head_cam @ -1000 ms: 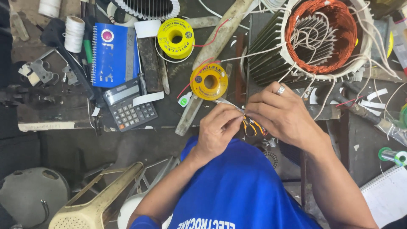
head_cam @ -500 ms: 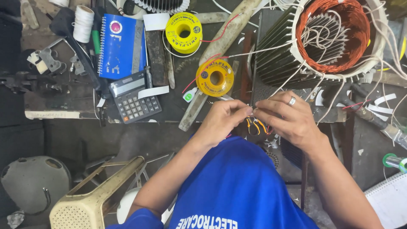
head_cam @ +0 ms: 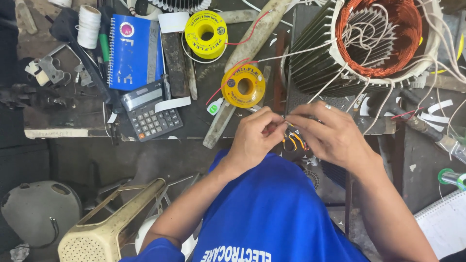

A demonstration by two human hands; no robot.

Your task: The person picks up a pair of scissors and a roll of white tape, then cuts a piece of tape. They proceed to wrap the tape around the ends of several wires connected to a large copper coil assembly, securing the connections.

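Observation:
My left hand (head_cam: 256, 137) and my right hand (head_cam: 331, 132) meet at the bench's front edge, fingertips pinched together on thin wire ends (head_cam: 294, 140), orange-copper strands hanging below them. A ring sits on one finger of my right hand. White sleeved leads (head_cam: 335, 80) run from my fingers up to a finned motor stator (head_cam: 369, 43) with copper windings, just beyond my right hand. A yellow tape roll (head_cam: 243, 86) lies right above my left hand.
A second yellow roll (head_cam: 206, 28), blue spiral notebook (head_cam: 134, 51), calculator (head_cam: 151, 115), white thread spool (head_cam: 89, 26), wooden stick (head_cam: 242, 73) and metal parts (head_cam: 46, 73) crowd the bench. A beige fan housing (head_cam: 104, 233) and grey dome (head_cam: 41, 211) lie on the floor at the left.
The view has shifted slightly and my hands have drawn a little closer together on the wire ends. Bench items have not moved.

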